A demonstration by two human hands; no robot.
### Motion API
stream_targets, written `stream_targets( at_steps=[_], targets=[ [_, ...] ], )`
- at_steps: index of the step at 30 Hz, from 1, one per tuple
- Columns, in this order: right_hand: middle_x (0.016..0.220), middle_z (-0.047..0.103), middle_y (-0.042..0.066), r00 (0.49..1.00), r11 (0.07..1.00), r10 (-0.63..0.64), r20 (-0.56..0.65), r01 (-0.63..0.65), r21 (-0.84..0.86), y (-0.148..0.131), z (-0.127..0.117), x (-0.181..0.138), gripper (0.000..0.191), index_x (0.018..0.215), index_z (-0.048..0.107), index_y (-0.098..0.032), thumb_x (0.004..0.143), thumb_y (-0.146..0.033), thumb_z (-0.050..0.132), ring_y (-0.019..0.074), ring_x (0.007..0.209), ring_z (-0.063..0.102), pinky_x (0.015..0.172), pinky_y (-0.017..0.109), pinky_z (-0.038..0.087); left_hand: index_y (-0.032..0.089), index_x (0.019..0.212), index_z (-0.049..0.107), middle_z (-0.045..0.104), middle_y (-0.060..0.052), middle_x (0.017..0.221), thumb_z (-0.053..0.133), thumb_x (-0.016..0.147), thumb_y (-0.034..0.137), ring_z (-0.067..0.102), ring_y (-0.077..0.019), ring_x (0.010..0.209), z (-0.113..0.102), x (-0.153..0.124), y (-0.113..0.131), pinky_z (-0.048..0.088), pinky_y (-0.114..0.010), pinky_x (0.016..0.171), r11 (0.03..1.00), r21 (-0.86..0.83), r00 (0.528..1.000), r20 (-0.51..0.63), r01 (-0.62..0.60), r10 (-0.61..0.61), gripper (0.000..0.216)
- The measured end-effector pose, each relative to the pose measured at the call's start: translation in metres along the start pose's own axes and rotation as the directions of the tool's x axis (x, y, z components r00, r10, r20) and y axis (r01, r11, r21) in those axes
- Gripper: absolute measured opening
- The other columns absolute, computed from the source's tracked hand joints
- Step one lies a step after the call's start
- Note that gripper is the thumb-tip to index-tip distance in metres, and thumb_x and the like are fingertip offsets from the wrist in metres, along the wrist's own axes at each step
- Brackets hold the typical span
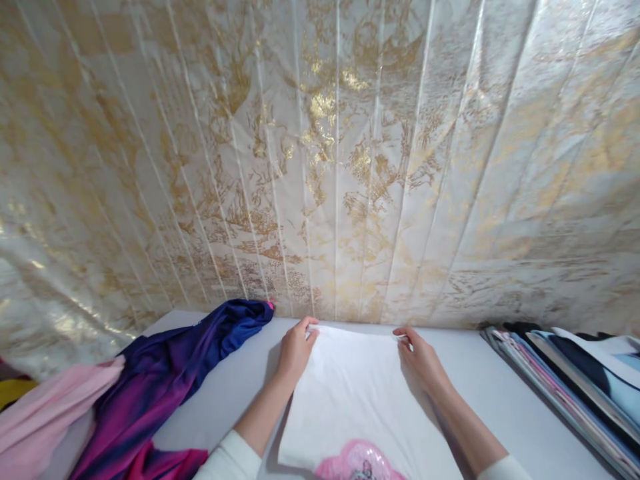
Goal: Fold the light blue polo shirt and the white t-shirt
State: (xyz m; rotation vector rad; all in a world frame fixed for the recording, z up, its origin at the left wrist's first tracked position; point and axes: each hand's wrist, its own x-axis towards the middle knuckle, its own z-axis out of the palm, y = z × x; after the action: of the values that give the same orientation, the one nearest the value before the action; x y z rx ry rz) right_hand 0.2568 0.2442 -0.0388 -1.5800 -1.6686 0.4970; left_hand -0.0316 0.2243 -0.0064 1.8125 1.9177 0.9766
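Observation:
A white garment with a pink printed design, seemingly a T-shirt [360, 393], lies spread on the pale tabletop. Its lower part runs out of view at the bottom. At the far left corner of the cloth, my left hand [299, 343] is closed, pinching the edge between thumb and fingers. My right hand [417, 353] pinches the far right corner in the same way. The far edge runs nearly straight between both hands, with soft wrinkles below it.
On the left lie a crumpled navy and magenta garment [185, 367] and a pink cloth [60, 400], with a bit of yellow fabric [15, 392] beyond. A stack of folded clothes [575, 380] stands at the right. Behind the table [230, 413] hangs a white-and-gold patterned curtain [330, 167].

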Motion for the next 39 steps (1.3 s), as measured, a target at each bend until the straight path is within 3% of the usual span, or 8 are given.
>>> stream_targets(
  at_steps=[7,11,17,21,26,31,34,39],
  targets=[
    [0.078,0.072,0.007,0.999,1.0,0.024,0.021,-0.024,0.0,-0.001,0.002,0.003,0.029,0.095,0.063,-0.02,0.075,-0.025,0.043,0.021,0.072,0.065,0.067,0.029,0.044,0.02,0.109,0.058,0.067,-0.007,0.114,0.056,0.085,0.012,0.062,-0.0188,0.107,0.0,0.005,-0.004,0.042,-0.026,0.09,1.0,0.022,1.0,0.019,0.003,-0.004,0.025],
    [0.078,0.071,0.008,0.999,0.999,0.036,0.021,-0.037,0.032,-0.004,0.002,0.003,0.035,0.1,0.063,-0.017,0.071,-0.027,0.047,0.021,0.071,0.064,0.068,0.029,0.045,0.016,0.123,0.05,0.057,-0.013,0.128,0.054,0.085,0.013,0.055,-0.0213,0.119,-0.007,-0.004,0.001,0.04,-0.029,0.098,0.996,0.088,0.999,0.052,0.008,-0.012,0.038],
    [0.111,0.067,0.012,0.999,0.99,0.044,0.01,-0.045,0.134,-0.014,-0.023,-0.028,0.047,0.112,0.058,-0.019,0.069,-0.039,0.051,0.0203,0.075,0.067,0.07,0.033,0.052,0.016,0.141,0.032,0.036,-0.017,0.146,0.052,0.084,0.02,0.049,-0.024,0.127,-0.034,-0.06,0.022,0.041,-0.03,0.099,0.973,0.232,0.992,0.122,-0.007,-0.022,0.061],
    [0.094,0.068,0.007,0.987,0.984,0.07,0.143,-0.092,0.152,-0.018,-0.046,-0.081,0.055,0.123,0.05,-0.019,0.074,-0.045,0.05,0.0191,0.065,0.065,0.064,0.033,0.052,0.015,0.144,0.03,0.041,-0.016,0.142,0.044,0.087,0.022,0.057,-0.0236,0.118,-0.045,-0.111,0.021,0.046,-0.028,0.09,0.942,0.335,0.983,0.178,-0.015,-0.048,0.06],
    [0.066,0.06,-0.002,0.983,0.999,0.045,0.179,-0.047,0.005,-0.024,-0.057,-0.144,0.05,0.124,0.049,-0.019,0.079,-0.041,0.046,0.0192,0.061,0.062,0.06,0.029,0.049,0.019,0.144,0.033,0.047,-0.012,0.139,0.035,0.09,0.017,0.061,-0.0221,0.112,-0.038,-0.158,0.008,0.047,-0.03,0.09,0.968,0.248,0.986,0.164,-0.051,0.01,0.054],
    [0.107,0.063,0.003,0.987,0.985,-0.157,0.023,0.158,-0.074,-0.026,-0.043,-0.166,0.031,0.108,0.055,-0.027,0.078,-0.024,0.045,0.0138,0.068,0.064,0.065,0.025,0.05,0.021,0.14,0.041,0.047,-0.01,0.137,0.029,0.089,0.006,0.061,-0.0179,0.11,-0.031,-0.179,-0.004,0.047,-0.024,0.089,0.966,0.243,0.99,0.121,-0.093,0.065,0.055],
    [0.106,0.061,0.002,0.976,0.961,-0.216,-0.039,0.205,-0.187,-0.025,-0.035,-0.167,0.024,0.098,0.056,-0.027,0.084,-0.02,0.038,0.0116,0.06,0.061,0.057,0.023,0.047,0.023,0.137,0.047,0.049,-0.008,0.135,0.026,0.088,0.001,0.063,-0.0168,0.103,-0.034,-0.185,-0.004,0.046,-0.025,0.088,0.94,0.317,0.982,0.177,-0.124,0.07,0.057],
    [0.101,0.06,0.003,0.969,0.909,-0.246,0.005,0.232,-0.347,-0.023,-0.034,-0.167,0.027,0.092,0.058,-0.026,0.089,-0.015,0.033,0.0115,0.056,0.061,0.049,0.022,0.041,0.031,0.129,0.056,0.054,-0.003,0.131,0.03,0.079,-0.007,0.064,-0.0179,0.094,-0.044,-0.19,0.005,0.044,-0.029,0.088,0.867,0.477,0.962,0.272,-0.148,0.015,0.068]
  ],
)
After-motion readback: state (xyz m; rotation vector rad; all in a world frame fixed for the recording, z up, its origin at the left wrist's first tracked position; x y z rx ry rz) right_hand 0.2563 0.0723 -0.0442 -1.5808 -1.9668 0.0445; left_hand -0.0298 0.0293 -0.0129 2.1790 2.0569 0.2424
